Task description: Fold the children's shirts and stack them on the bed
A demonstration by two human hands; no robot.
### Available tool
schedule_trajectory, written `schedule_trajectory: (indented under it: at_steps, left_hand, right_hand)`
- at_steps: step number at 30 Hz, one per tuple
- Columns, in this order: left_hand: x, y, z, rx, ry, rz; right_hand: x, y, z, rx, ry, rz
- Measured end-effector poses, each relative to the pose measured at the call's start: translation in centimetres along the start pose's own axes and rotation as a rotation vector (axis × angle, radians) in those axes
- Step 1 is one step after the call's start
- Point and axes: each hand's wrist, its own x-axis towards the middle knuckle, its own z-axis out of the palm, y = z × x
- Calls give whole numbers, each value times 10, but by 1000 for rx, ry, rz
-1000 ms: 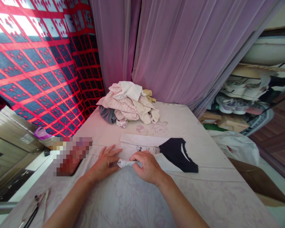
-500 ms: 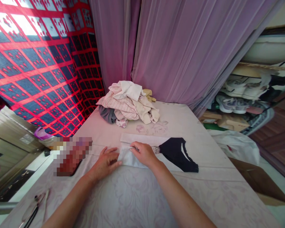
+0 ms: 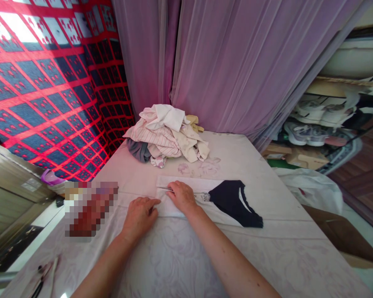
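A white garment (image 3: 186, 184) with a small print and a dark navy part (image 3: 233, 200) lies folded flat on the pale flowered bed cover (image 3: 180, 256). My left hand (image 3: 139, 213) rests on the cover at the garment's left edge, fingers together and pointing at the fold. My right hand (image 3: 182, 196) presses flat on the white fabric, fingers stretched toward the far left corner. Neither hand grips anything.
A heap of unfolded clothes (image 3: 166, 134) sits at the far side of the bed, against mauve curtains (image 3: 224, 62). A red and blue patterned cloth (image 3: 49, 91) hangs at the left. Shelves with shoes (image 3: 317, 132) and a white bag (image 3: 311, 192) stand right. Small tools (image 3: 43, 275) lie near left.
My right hand carried the near edge of the white fabric away from me and laid it over the garment, then pressed it flat. My left hand stayed beside the fold.
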Motion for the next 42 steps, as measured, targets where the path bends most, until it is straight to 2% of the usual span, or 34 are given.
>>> schedule_trajectory:
  at_steps: [3, 6, 9, 12, 15, 18, 24, 32, 42]
  left_hand:
    - [5, 11, -8, 118, 62, 2]
    - [15, 24, -5, 137, 96, 97]
    - [26, 33, 13, 101, 21, 238]
    - [34, 35, 37, 141, -11, 301]
    - [36, 30, 55, 205, 27, 318]
    - [34, 25, 61, 233, 52, 332]
    - [33, 26, 56, 251, 52, 341]
    - [33, 29, 52, 286, -10, 323]
    - [32, 31, 52, 301, 21, 343]
  right_hand:
    - [-6, 0, -5, -13, 43, 0]
    - [-17, 14, -17, -12, 112, 56]
    - [-40, 47, -36, -16, 197, 200]
    - [-73, 91, -56, -56, 246, 444]
    - [-106, 129, -73, -147, 170, 701]
    - [-124, 152, -84, -191, 19, 830]
    - [-125, 158, -92, -139, -93, 835]
    - [-130, 152, -91, -131, -74, 739]
    - [-115, 152, -89, -156, -104, 703]
